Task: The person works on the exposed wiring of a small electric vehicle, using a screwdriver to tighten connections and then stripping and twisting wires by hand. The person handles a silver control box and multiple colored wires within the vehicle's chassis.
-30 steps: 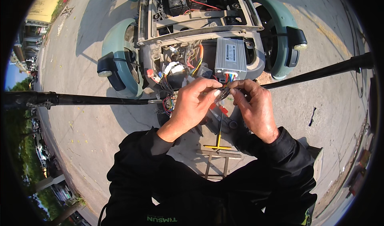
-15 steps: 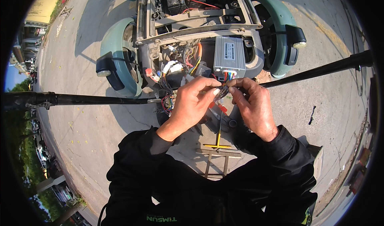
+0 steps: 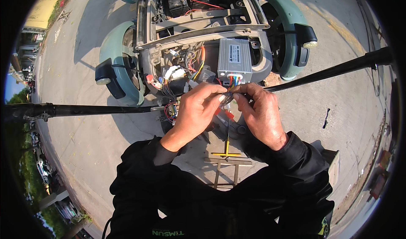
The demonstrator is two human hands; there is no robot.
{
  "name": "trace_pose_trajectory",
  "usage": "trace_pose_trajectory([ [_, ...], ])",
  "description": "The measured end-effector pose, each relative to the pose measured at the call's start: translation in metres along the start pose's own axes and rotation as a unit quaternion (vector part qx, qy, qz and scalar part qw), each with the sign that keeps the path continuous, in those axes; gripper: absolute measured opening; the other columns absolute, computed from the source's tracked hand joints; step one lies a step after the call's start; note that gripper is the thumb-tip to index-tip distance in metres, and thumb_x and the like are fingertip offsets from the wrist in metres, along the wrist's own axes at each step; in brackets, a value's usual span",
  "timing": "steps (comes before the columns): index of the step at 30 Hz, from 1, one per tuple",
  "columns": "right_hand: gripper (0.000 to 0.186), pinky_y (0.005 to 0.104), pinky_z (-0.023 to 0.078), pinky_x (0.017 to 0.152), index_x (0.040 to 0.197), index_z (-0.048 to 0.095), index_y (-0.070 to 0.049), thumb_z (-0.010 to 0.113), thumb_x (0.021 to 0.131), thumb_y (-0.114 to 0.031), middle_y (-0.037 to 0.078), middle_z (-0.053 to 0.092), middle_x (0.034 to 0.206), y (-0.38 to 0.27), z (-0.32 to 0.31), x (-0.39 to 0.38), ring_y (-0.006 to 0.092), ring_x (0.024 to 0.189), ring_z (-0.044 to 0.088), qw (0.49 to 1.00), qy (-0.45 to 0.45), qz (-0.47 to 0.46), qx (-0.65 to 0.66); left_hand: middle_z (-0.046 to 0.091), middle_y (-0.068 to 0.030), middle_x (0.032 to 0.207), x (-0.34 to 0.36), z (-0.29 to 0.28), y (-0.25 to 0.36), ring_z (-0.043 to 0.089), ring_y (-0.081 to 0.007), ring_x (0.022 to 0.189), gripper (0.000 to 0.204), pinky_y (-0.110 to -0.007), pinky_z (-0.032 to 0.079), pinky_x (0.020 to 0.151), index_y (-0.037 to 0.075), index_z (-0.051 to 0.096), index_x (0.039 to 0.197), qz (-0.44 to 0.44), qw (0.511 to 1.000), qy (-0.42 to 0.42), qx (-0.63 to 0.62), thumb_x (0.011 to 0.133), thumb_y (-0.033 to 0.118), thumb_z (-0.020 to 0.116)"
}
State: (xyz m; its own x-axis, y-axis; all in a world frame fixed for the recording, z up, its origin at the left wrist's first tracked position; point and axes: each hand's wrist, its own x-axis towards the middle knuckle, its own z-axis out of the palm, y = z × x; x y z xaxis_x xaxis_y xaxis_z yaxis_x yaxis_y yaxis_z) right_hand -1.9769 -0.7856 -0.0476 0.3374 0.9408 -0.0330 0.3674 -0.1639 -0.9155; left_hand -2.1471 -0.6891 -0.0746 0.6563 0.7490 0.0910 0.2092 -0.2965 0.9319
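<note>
Between the fingertips of both hands is a dark bundle of thin wires [image 3: 227, 98]. My left hand [image 3: 198, 111] pinches it from the left, thumb against forefinger. From the other side my right hand [image 3: 263, 114] pinches the same bundle, its thumb close to the left thumb. Just above my hands sits a finned silver controller box [image 3: 234, 58] with a label on top. Coloured wires [image 3: 234, 81] leave its near end and run down toward my fingers. Below the pinch hang red connectors [image 3: 229, 114]. The fingers partly hide the bundle's ends.
Left of the box lie tangled wires with white connectors [image 3: 175, 73] on the vehicle frame [image 3: 203, 35]. Green fenders [image 3: 120, 61] flank it, and black bars [image 3: 334, 72] reach out both sides. A yellow T-handle tool [image 3: 227, 153] lies by a small stool [image 3: 227, 163].
The vehicle and both hands appear shifted slightly left in the picture. Both hands keep their pinch on the wire bundle, with little change in the fingers.
</note>
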Motion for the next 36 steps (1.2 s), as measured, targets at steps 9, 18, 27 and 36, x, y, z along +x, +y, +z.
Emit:
trace_pose_trajectory([
  [9,0.017,0.0309,0.055,0.066,0.108,0.073,0.004,0.064,0.094,-0.001,0.017,0.074,0.091,0.004,-0.001,0.001,0.0188,0.069,0.069,0.999,-0.008,-0.031,-0.034,0.07,-0.0071,0.099,-0.001,0.0,0.001,0.062,-0.0084,0.075,0.014,-0.024,0.051,0.065,0.001,0.072,0.11,0.043,0.997,-0.006,0.065,0.096,0.0,0.07],
  [18,0.017,0.0329,0.056,0.07,0.107,0.073,0.005,0.063,0.095,-0.002,0.019,0.074,0.093,0.008,0.0,0.0,0.0239,0.075,0.073,0.999,-0.013,-0.025,-0.037,0.07,-0.0058,0.098,0.0,0.001,-0.001,0.06,-0.0068,0.075,0.015,-0.023,0.049,0.063,0.0,0.072,0.11,0.044,0.997,-0.001,0.059,0.096,-0.002,0.07],
  [27,0.016,0.0336,0.054,0.069,0.107,0.072,0.005,0.064,0.093,-0.001,0.017,0.073,0.09,0.001,-0.001,0.001,0.0233,0.074,0.071,0.999,-0.011,-0.029,-0.024,0.071,-0.01,0.098,0.0,-0.001,0.002,0.07,-0.0181,0.081,0.016,-0.031,0.056,0.068,0.001,0.071,0.11,0.048,0.996,-0.011,0.068,0.094,0.0,0.071],
  [36,0.016,0.0303,0.051,0.064,0.106,0.072,0.005,0.066,0.093,0.002,0.011,0.071,0.083,-0.001,0.001,0.0,0.0145,0.067,0.063,1.0,-0.009,-0.006,-0.008,0.072,-0.0105,0.102,-0.001,-0.003,0.004,0.074,-0.0226,0.085,0.019,-0.031,0.059,0.07,0.002,0.07,0.111,0.046,0.996,-0.013,0.075,0.093,-0.003,0.069],
])
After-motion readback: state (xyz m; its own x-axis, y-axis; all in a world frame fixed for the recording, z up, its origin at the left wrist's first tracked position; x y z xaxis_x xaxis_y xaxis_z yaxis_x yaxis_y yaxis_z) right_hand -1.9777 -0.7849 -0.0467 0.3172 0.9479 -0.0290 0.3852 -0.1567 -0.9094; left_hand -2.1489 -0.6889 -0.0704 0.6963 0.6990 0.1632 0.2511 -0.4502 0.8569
